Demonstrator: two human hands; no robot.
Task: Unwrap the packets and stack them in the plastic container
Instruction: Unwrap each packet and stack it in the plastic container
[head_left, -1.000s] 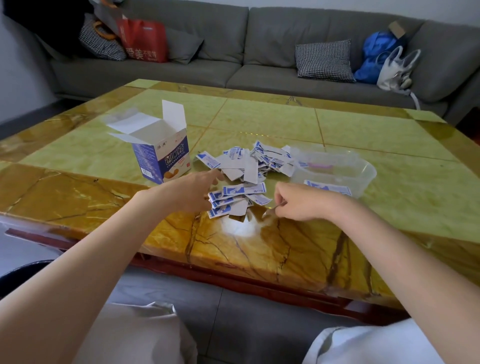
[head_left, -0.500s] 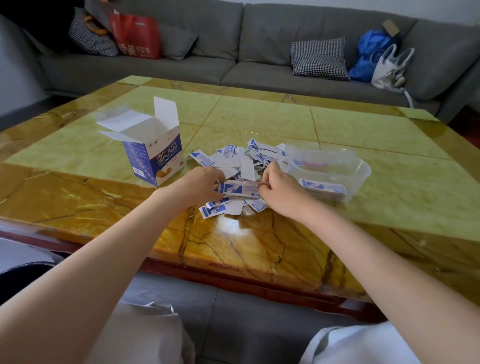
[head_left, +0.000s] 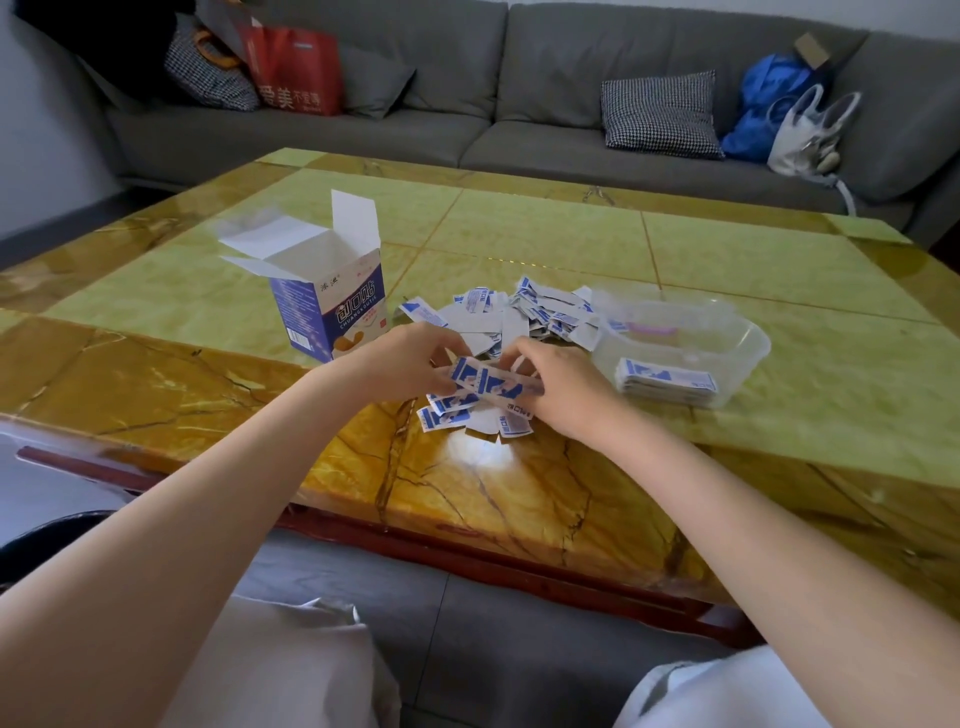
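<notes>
Left hand (head_left: 402, 364) and right hand (head_left: 563, 387) both pinch one packet strip (head_left: 491, 387) near the worktop (head_left: 519, 493) front edge. One plastic container (head_left: 748, 338) holds one stack (head_left: 665, 382); one open box (head_left: 332, 306), loose wrapper pile (head_left: 524, 317) uncountable.

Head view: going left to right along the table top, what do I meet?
Open cardboard box → left hand → packet strip held between both hands → right hand → plastic container holding a stack of packets.
</notes>
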